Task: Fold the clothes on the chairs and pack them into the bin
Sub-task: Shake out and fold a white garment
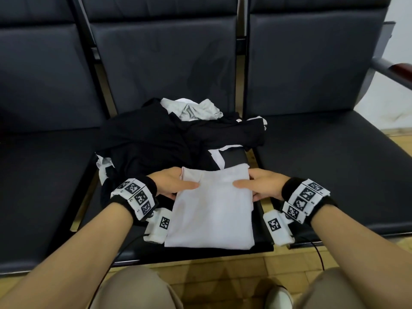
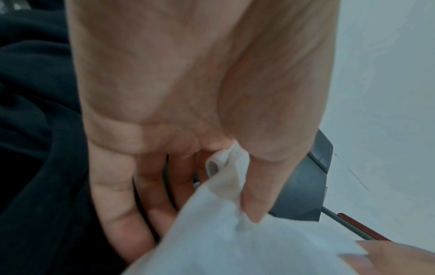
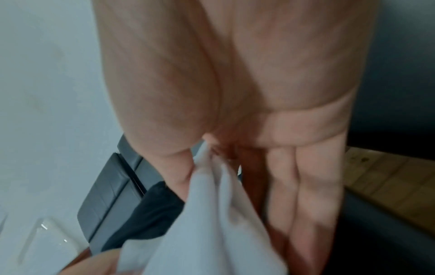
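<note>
A folded white garment [image 1: 211,210] lies at the front of the middle chair seat [image 1: 200,253]. My left hand [image 1: 176,184] pinches its left far edge, thumb on top and fingers underneath. The right hand [image 1: 256,185] grips the right far edge the same way. In the left wrist view the left hand [image 2: 212,186] has white cloth [image 2: 235,241] between thumb and fingers. The right wrist view shows the right hand [image 3: 235,176] with white cloth [image 3: 207,232] bunched between thumb and fingers. Behind lies a heap of black clothes [image 1: 167,139] with a grey-white garment [image 1: 196,108] on top.
Empty dark padded seats stand to the left [image 1: 40,186] and right [image 1: 334,166] of the middle chair. A metal and wood armrest [image 1: 392,72] juts out at the far right. Wooden floor [image 1: 211,270] and my knees are below. No bin is in view.
</note>
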Available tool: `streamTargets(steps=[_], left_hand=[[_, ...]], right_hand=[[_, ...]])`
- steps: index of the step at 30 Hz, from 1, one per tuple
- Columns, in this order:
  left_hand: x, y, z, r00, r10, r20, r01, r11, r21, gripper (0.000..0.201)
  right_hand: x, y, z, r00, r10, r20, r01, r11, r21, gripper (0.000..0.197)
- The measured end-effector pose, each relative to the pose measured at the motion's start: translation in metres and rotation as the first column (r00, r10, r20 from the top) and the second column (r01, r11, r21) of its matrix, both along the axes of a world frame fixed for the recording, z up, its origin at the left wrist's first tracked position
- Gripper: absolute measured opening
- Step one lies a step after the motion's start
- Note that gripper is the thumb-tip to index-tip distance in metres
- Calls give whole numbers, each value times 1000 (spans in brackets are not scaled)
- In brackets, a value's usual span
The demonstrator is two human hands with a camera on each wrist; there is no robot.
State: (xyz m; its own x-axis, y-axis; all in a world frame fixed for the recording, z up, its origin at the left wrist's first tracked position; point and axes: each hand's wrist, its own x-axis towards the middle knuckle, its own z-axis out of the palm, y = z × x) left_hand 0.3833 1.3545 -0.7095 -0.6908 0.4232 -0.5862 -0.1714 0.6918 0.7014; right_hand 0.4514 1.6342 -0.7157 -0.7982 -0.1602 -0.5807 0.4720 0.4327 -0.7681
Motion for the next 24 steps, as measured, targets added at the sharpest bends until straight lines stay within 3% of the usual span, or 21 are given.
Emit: streamTargets(steps=[3,6,11,15,19,22,24], left_hand=[[4,-1,2,996,72,-57,-68,995,69,22],[10,-6,4,980,196,-31,-185,961,206,23],[27,-13,23,904,393,171,-423,756,499,25],[38,-23,42,878,445,174,-459,686,564,31],[48,-33,55,901,397,173,-411,659,630,41],[59,-39,60,937,200,285,-341,692,636,44],[67,-41,61,921,151,358,-359,687,632,46]], right_hand=[[9,-6,12,995,-61,-78,52,992,-112,29],[11,-15,23,971,-93,-220,71,992,-106,38],[3,-34,39,897,-147,-416,151,988,-24,41],[2,-48,62,844,-90,-528,144,988,62,45],[6,-65,97,777,-9,-629,110,987,121,41],[-1,-82,120,754,48,-655,79,983,163,38],[-5,-96,138,744,81,-663,49,983,176,32]])
